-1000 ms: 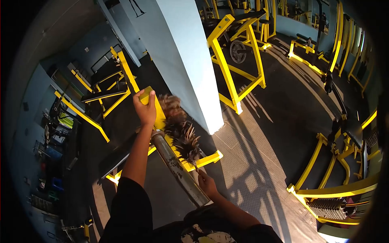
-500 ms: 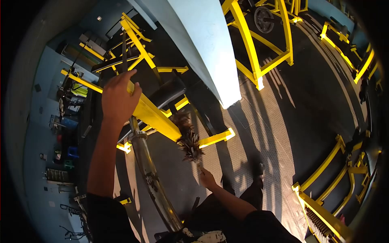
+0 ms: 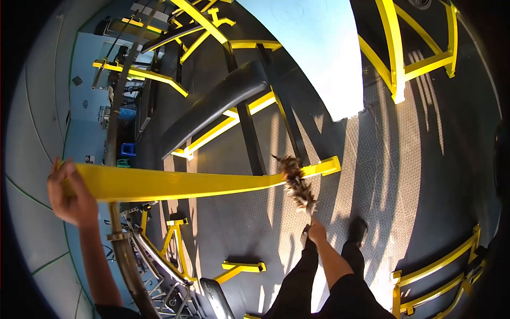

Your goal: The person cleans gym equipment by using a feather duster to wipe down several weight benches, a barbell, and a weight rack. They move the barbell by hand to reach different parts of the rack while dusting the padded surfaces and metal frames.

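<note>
My left hand point(image 3: 73, 195) is closed round the top end of a yellow steel upright point(image 3: 170, 184), which belongs to a barbell rack. In my right hand point(image 3: 317, 232) is the handle of a feather duster point(image 3: 298, 186) with brown, ruffled feathers. Those feathers overlap the lower end of the upright, close to its yellow foot point(image 3: 324, 166). A metal barbell point(image 3: 113, 143) crosses behind the upright near my left hand, its thick sleeve point(image 3: 127, 263) pointing toward me.
A black padded bench point(image 3: 218, 109) stands beyond the upright. A pale blue pillar point(image 3: 319, 58) rises at the top, with a yellow machine frame point(image 3: 396, 53) to its right. More yellow frames point(image 3: 435, 290) stand at lower right. Sunlit stripes cross the black textured floor point(image 3: 382, 175).
The view has turned and shifted. My left hand, earlier loosely over the upright's top, now wraps its end. The duster has moved along the upright toward its foot, still in my right hand.
</note>
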A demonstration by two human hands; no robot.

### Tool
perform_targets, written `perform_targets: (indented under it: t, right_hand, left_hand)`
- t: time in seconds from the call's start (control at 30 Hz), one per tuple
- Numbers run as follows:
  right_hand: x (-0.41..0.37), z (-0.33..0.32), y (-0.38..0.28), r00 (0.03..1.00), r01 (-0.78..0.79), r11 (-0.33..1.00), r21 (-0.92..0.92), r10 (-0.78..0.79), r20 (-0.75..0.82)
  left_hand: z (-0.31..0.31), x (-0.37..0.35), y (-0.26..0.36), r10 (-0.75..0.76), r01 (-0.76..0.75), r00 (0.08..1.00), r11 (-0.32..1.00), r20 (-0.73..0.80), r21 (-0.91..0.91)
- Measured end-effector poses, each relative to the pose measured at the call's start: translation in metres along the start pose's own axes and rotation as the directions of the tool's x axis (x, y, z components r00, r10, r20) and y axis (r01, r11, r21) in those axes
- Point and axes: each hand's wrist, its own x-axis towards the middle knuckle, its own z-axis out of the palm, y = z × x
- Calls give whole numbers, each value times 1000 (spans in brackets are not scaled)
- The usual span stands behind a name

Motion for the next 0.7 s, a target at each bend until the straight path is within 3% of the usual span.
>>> perform_targets:
  t: [0.07,0.13,0.27,0.33,0.4,0.43,0.47,0.5,0.53,0.6,0.63,0.7]
  right_hand:
    - [35,-22,37,981,33,999,35,-26,-194]
    - [56,-75,51,997,22,1000,9,-21,-77]
    - [66,-138,41,997,60,993,-99,-65,-48]
    - [75,-144,64,978,-41,960,-278,-19,-209]
    - [41,-184,56,977,-77,954,-289,15,-212]
    - [100,-165,138,971,-69,951,-300,-6,-240]
    - [145,-128,192,948,-268,879,-395,167,-271]
    - [74,-183,138,943,-269,874,-405,154,-295]
    - [-9,-216,28,857,-409,769,491,508,-81]
    - [-9,-201,39,912,-285,921,264,345,-221]
    - [-15,-200,30,913,-279,925,257,339,-226]
    - [-25,-191,19,948,-297,936,190,312,-56]
  left_hand:
    - [-2,-6,-8,-51,51,999,999,13,-12]
    - [0,-8,-10,-105,105,994,994,21,-22]
    - [0,-11,-1,-242,242,970,970,-2,25]
    - [3,-9,6,-338,335,941,940,-34,-66]
    - [6,-2,15,-380,368,921,921,-88,-129]
    - [4,5,26,-380,374,924,922,-47,-101]
    - [2,9,34,-383,382,924,921,2,-72]
    - [2,10,37,-390,391,921,920,15,-27]
    - [3,8,35,-409,409,913,912,2,-29]
    - [5,0,29,-365,364,931,930,-13,-45]
    - [5,-2,28,-373,372,928,927,-16,-40]
    - [4,-1,29,-306,307,952,951,-22,28]
